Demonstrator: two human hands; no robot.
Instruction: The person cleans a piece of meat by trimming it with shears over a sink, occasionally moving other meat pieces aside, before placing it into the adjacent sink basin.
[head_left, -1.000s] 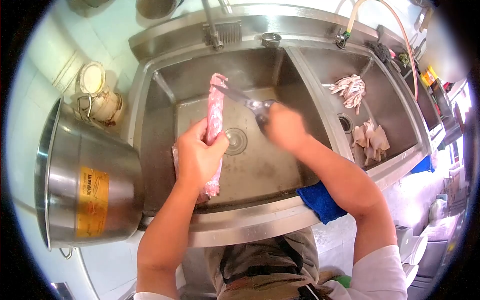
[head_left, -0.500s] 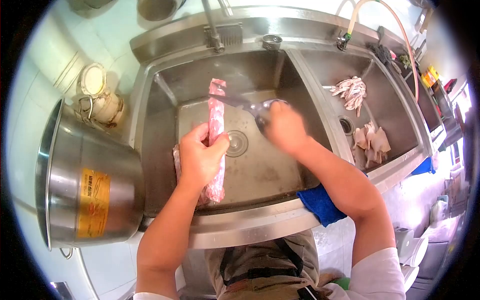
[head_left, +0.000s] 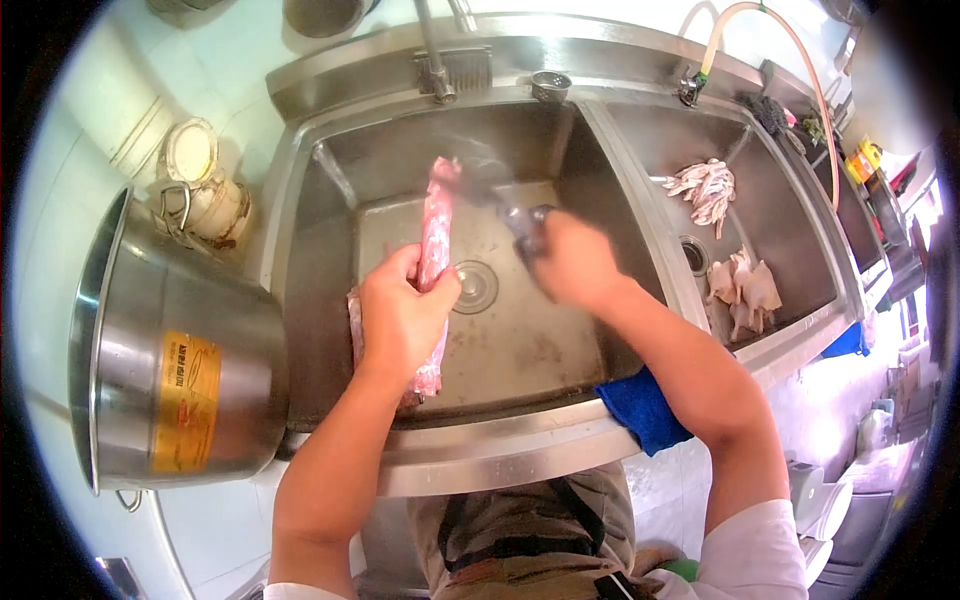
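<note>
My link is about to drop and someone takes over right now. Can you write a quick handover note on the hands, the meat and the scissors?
Left hand: closed around the middle of a long strip of raw meat, held over the left basin.
Right hand: gripping the scissors, which are motion-blurred, with the blades at the strip's far end.
Done: pale pieces lie in the right basin; where they came from cannot be told.
Left: the strip is in one long piece, so cutting seems mostly ahead.
Nearby: steel pot at left, blue cloth on the sink's front edge.
</note>
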